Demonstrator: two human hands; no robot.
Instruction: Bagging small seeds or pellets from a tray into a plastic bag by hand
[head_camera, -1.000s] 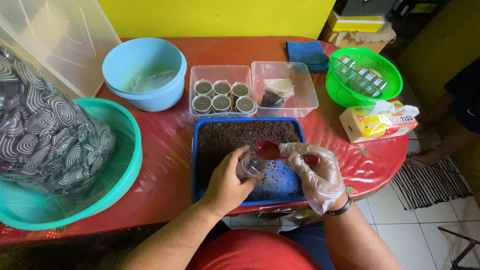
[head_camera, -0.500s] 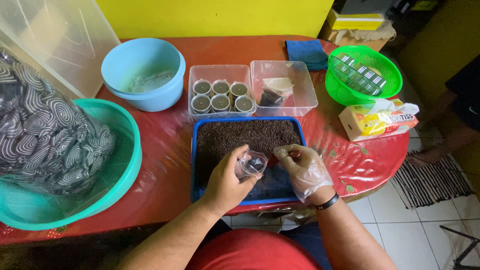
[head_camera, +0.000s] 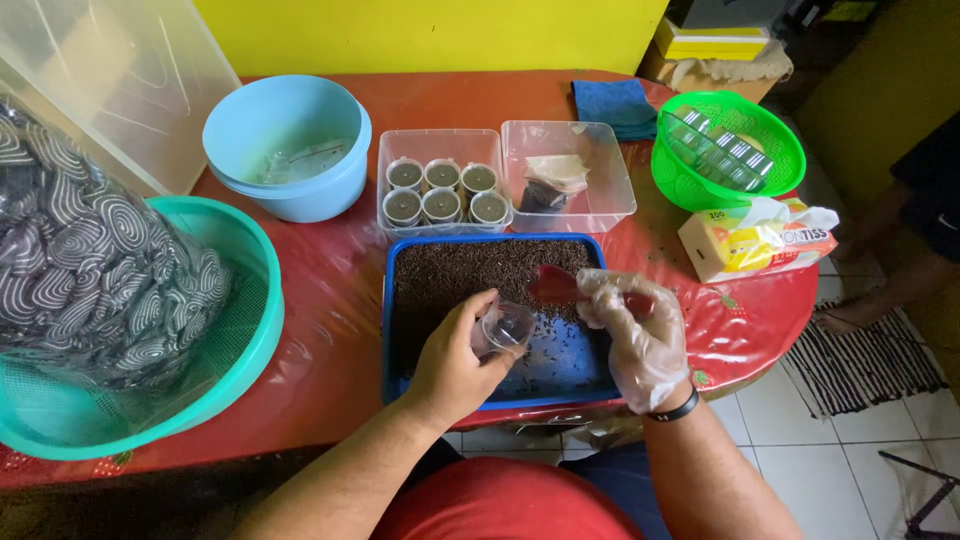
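left hand (head_camera: 455, 365) grips clear cup (head_camera: 503, 327); gloved right hand (head_camera: 640, 335) grips red scoop (head_camera: 560, 287) | over blue tray (head_camera: 400, 385) of dark grains | behind: filled cups (head_camera: 440, 190), green basket (head_camera: 770, 185)

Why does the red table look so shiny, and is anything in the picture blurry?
In the head view, soft light glints off the glossy red table cover, leaving pale streaks of glare. The left hand, its small clear cup and the gloved right hand with the red scoop look sharp; the clear bag at the left edge curves a little.

Yellow wall (head_camera: 430, 35) behind red table (head_camera: 340, 300); white tiled floor (head_camera: 840, 470).
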